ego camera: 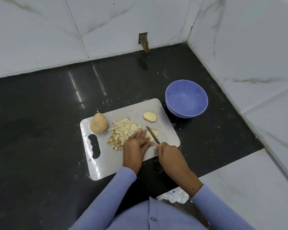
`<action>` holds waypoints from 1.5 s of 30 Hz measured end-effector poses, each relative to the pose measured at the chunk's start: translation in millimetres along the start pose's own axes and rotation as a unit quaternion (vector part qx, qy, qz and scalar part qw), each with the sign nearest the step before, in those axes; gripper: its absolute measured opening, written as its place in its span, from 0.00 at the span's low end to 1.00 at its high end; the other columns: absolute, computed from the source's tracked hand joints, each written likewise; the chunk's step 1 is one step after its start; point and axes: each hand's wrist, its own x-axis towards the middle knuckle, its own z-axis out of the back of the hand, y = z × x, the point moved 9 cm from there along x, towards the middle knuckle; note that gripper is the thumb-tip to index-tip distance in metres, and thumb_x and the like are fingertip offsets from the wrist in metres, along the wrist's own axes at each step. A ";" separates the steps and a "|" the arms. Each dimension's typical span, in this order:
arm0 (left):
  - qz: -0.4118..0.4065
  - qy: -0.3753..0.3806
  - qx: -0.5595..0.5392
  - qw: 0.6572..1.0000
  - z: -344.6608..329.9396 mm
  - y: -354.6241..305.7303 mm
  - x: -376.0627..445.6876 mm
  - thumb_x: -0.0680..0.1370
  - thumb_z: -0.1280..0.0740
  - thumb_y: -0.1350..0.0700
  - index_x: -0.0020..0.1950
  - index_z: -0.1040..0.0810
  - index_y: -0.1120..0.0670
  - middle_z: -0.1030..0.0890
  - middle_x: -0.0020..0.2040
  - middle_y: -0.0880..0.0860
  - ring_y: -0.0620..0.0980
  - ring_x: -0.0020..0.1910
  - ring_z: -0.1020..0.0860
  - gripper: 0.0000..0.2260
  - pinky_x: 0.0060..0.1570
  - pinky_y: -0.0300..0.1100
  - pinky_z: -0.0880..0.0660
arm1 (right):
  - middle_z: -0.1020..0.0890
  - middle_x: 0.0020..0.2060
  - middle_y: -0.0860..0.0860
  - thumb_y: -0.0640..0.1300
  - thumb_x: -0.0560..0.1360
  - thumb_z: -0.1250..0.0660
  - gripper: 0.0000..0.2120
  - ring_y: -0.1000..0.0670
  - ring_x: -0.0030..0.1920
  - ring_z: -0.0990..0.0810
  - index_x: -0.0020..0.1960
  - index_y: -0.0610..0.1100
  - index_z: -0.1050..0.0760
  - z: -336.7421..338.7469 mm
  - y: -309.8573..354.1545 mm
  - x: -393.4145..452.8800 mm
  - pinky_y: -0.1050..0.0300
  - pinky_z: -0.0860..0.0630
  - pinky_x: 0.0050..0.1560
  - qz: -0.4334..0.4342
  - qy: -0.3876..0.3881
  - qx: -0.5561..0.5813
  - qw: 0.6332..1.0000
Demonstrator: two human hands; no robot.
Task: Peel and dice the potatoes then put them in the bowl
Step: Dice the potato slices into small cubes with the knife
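Note:
A white cutting board (106,163) lies on the dark counter. On its far left corner stands a whole unpeeled potato (98,125). A pile of diced potato (123,131) sits mid-board, and a cut potato slice (150,116) lies near the far right edge. My left hand (136,146) presses flat fingers on another potato piece (154,132). My right hand (170,157) grips a small knife (152,136), whose blade lies across that piece. An empty purple bowl (186,98) stands right of the board.
White marble walls close the corner behind and to the right of the counter. A crumpled white paper (175,195) lies at the counter's near edge by my right sleeve. Potato crumbs dot the counter around the board.

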 end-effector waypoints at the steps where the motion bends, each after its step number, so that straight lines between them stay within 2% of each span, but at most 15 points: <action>1: -0.004 0.001 0.003 1.000 0.3 -1.0 0.2 0.67 0.23 0.61 0.47 0.15 0.61 0.20 0.57 0.58 0.48 0.62 0.26 0.10 0.66 0.33 0.37 | 0.21 0.43 0.43 0.53 0.83 0.54 0.19 0.42 0.45 0.22 0.49 0.42 0.31 0.8 0.8 0.5 0.50 0.27 0.46 0.002 -0.003 -0.001 1.000; 10: -0.051 0.010 0.064 0.997 -3.1 -8.8 -1.9 0.70 0.26 0.66 0.46 0.15 0.60 0.19 0.54 0.62 0.56 0.58 0.21 0.06 0.64 0.49 0.31 | 0.21 0.48 0.43 0.52 0.83 0.54 0.19 0.42 0.49 0.22 0.55 0.41 0.30 -2.5 3.8 2.8 0.51 0.28 0.45 -0.005 0.001 -0.031 0.999; 12: -0.060 0.004 0.075 0.995 -3.2 -11.0 -1.8 0.69 0.25 0.67 0.44 0.15 0.60 0.18 0.52 0.62 0.57 0.56 0.20 0.06 0.63 0.50 0.30 | 0.22 0.46 0.44 0.51 0.83 0.54 0.18 0.42 0.49 0.22 0.56 0.40 0.31 -4.3 3.4 -1.0 0.52 0.29 0.44 -0.005 0.003 -0.050 0.999; 15: -0.066 0.001 0.090 0.994 -3.6 -12.9 -3.0 0.68 0.25 0.67 0.43 0.15 0.60 0.18 0.52 0.61 0.56 0.55 0.20 0.06 0.62 0.49 0.31 | 0.24 0.42 0.47 0.51 0.84 0.54 0.17 0.44 0.47 0.21 0.55 0.41 0.32 -8.9 -4.0 -13.9 0.54 0.30 0.42 -0.005 0.012 -0.068 0.998; 18: -0.063 -0.003 0.093 0.994 -3.7 -12.5 -3.6 0.69 0.25 0.66 0.43 0.15 0.59 0.19 0.53 0.61 0.54 0.56 0.20 0.05 0.64 0.47 0.32 | 0.20 0.47 0.46 0.51 0.84 0.55 0.16 0.45 0.49 0.20 0.55 0.42 0.33 -10.5 -18.6 -29.9 0.55 0.29 0.43 -0.017 0.028 -0.083 0.996; 22: -0.081 -0.018 0.112 0.990 -2.9 -15.7 -5.5 0.68 0.25 0.65 0.41 0.15 0.59 0.18 0.52 0.60 0.53 0.55 0.20 0.04 0.66 0.49 0.33 | 0.20 0.47 0.48 0.52 0.83 0.56 0.16 0.47 0.47 0.20 0.55 0.44 0.33 -13.6 -30.5 -43.4 0.57 0.26 0.46 -0.025 0.043 -0.091 0.995; 27: -0.106 -0.047 0.145 0.983 2.2 -18.7 -9.5 0.68 0.23 0.63 0.42 0.15 0.58 0.17 0.50 0.57 0.54 0.56 0.20 0.04 0.69 0.51 0.41 | 0.25 0.40 0.51 0.53 0.83 0.55 0.18 0.49 0.45 0.20 0.53 0.44 0.30 -5.1 -35.4 -49.1 0.59 0.27 0.43 -0.023 0.043 -0.080 0.996; 33: -0.092 -0.063 0.107 0.988 7.6 -14.4 -10.1 0.70 0.26 0.59 0.41 0.15 0.57 0.17 0.50 0.56 0.55 0.58 0.21 0.02 0.71 0.51 0.44 | 0.25 0.37 0.48 0.54 0.82 0.53 0.19 0.45 0.41 0.21 0.47 0.43 0.30 16.4 -9.1 -26.1 0.50 0.24 0.46 0.004 -0.013 -0.019 1.000; 36: -0.090 -0.059 0.106 0.989 8.1 -13.5 -9.1 0.70 0.26 0.58 0.41 0.15 0.57 0.16 0.50 0.56 0.55 0.58 0.21 0.03 0.72 0.50 0.46 | 0.24 0.38 0.45 0.53 0.82 0.52 0.18 0.42 0.44 0.22 0.46 0.43 0.32 13.4 5.8 -10.6 0.50 0.27 0.44 0.016 -0.017 -0.002 1.000; 40: -0.090 -0.058 0.099 0.989 9.0 -14.0 -8.8 0.69 0.24 0.60 0.40 0.15 0.57 0.16 0.49 0.55 0.55 0.57 0.21 0.02 0.72 0.51 0.46 | 0.21 0.44 0.43 0.53 0.83 0.52 0.20 0.41 0.46 0.22 0.50 0.40 0.29 7.1 11.2 -1.9 0.51 0.29 0.44 0.023 -0.014 0.001 1.000; 45: -0.095 -0.052 0.095 0.990 7.9 -10.5 -8.5 0.69 0.23 0.60 0.41 0.15 0.56 0.16 0.50 0.54 0.54 0.59 0.22 0.03 0.73 0.49 0.49 | 0.21 0.44 0.42 0.52 0.83 0.52 0.20 0.41 0.46 0.22 0.51 0.39 0.28 2.1 11.9 2.0 0.52 0.29 0.43 0.027 -0.007 0.002 1.000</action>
